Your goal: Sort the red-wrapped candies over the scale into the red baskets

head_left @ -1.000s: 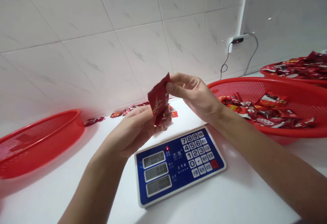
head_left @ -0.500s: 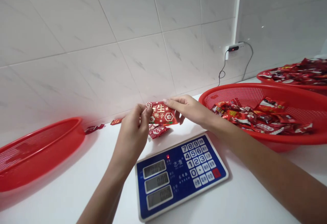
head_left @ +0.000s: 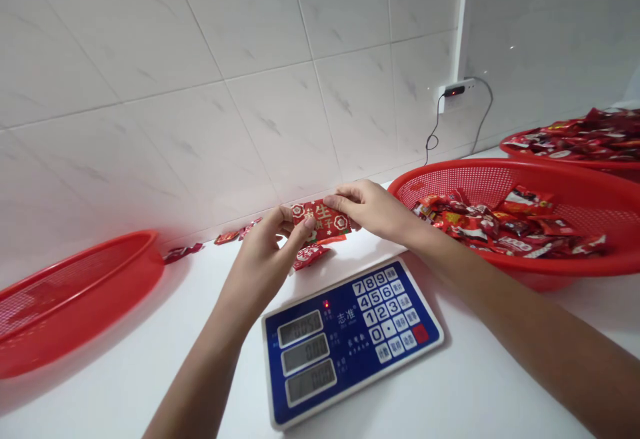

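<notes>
A red packet (head_left: 327, 223) with gold characters and white flower prints is stretched between my two hands, above the back of a blue and white electronic scale (head_left: 350, 342). My left hand (head_left: 273, 245) pinches its left end, thumb across the front. At the upper right of the packet, my right hand (head_left: 367, 209) grips with thumb and fingers. Just below the packet, a smaller red and white wrapped piece (head_left: 307, 256) lies on the scale's white pan, partly hidden by the left hand and the packet.
To the right stands a red perforated basket (head_left: 500, 171) of wrapped snacks, with another full red basket (head_left: 513, 149) behind it. A red basket (head_left: 125, 259) is at the left. Several small wrapped pieces (head_left: 227, 237) lie along the tiled wall. A socket (head_left: 455, 92) with cables is on the wall.
The packet has shifted slightly right in both hands, and the left thumb now lies across its front. The view has moved a little.
</notes>
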`<state>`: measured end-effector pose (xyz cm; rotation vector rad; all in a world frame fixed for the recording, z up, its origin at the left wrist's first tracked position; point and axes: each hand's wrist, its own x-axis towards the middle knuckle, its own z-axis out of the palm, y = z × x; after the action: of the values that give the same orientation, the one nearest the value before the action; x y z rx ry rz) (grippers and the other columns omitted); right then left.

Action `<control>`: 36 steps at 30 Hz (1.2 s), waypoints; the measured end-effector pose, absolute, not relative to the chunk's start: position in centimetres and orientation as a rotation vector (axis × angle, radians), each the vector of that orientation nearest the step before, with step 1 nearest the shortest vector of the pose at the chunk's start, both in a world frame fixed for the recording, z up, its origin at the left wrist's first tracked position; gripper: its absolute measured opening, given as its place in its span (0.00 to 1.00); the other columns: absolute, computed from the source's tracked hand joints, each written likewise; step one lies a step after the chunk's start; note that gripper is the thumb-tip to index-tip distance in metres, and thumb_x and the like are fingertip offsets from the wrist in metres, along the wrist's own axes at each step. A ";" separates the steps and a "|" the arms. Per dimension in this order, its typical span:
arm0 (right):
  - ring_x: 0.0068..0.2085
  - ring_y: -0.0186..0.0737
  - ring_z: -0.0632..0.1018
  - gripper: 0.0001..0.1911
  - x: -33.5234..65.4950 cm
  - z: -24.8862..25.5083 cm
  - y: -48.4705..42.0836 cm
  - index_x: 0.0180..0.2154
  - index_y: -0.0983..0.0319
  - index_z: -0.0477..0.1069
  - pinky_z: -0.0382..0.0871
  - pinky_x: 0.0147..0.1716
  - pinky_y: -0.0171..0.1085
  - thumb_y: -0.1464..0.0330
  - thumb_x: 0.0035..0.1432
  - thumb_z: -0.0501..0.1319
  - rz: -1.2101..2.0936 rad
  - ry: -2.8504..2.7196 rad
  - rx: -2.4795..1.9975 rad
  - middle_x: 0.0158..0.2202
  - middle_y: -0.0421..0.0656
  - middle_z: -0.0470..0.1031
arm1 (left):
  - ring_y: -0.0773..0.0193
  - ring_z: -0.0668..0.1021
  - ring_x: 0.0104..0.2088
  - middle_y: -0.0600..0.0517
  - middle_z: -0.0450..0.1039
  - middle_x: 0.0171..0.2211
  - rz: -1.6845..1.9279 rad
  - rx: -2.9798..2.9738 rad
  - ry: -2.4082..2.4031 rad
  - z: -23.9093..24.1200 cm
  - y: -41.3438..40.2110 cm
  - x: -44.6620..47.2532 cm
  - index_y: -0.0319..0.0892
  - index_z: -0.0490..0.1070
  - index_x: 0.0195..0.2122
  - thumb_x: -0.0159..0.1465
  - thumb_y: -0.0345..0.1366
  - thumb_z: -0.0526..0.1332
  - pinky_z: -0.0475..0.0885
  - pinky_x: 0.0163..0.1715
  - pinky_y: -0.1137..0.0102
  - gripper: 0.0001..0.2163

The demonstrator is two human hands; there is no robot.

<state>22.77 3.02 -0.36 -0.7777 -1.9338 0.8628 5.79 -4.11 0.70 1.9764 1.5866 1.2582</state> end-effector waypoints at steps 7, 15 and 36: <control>0.24 0.31 0.60 0.21 22.4 -0.2 2.5 0.20 0.60 0.55 0.51 0.25 0.35 0.65 0.65 0.56 0.787 -1.889 -0.796 0.19 0.35 0.57 | 0.58 0.79 0.36 0.47 0.79 0.33 1.194 1.668 1.189 0.5 -3.1 4.3 0.42 0.78 0.34 0.59 0.45 0.67 0.73 0.36 0.66 0.12; 0.24 0.31 0.59 0.21 22.3 -0.5 2.6 0.20 0.60 0.55 0.49 0.25 0.36 0.66 0.66 0.56 0.794 -1.927 -0.859 0.20 0.36 0.55 | 0.64 0.74 0.24 0.50 0.73 0.21 1.152 1.649 1.235 -0.1 -2.9 4.2 0.41 0.76 0.23 0.57 0.47 0.67 0.70 0.25 0.69 0.14; 0.28 0.35 0.73 0.13 23.5 0.6 1.8 0.36 0.63 0.75 0.62 0.30 0.36 0.60 0.62 0.59 0.584 -2.060 -1.050 0.31 0.44 0.77 | 0.54 0.80 0.42 0.47 0.82 0.38 1.420 1.680 1.434 -1.1 -1.6 2.9 0.42 0.80 0.38 0.57 0.46 0.67 0.74 0.47 0.63 0.14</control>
<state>23.53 1.81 0.60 -1.0495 -2.0602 0.5841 2.94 -1.59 -1.09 1.6796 1.4344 1.4201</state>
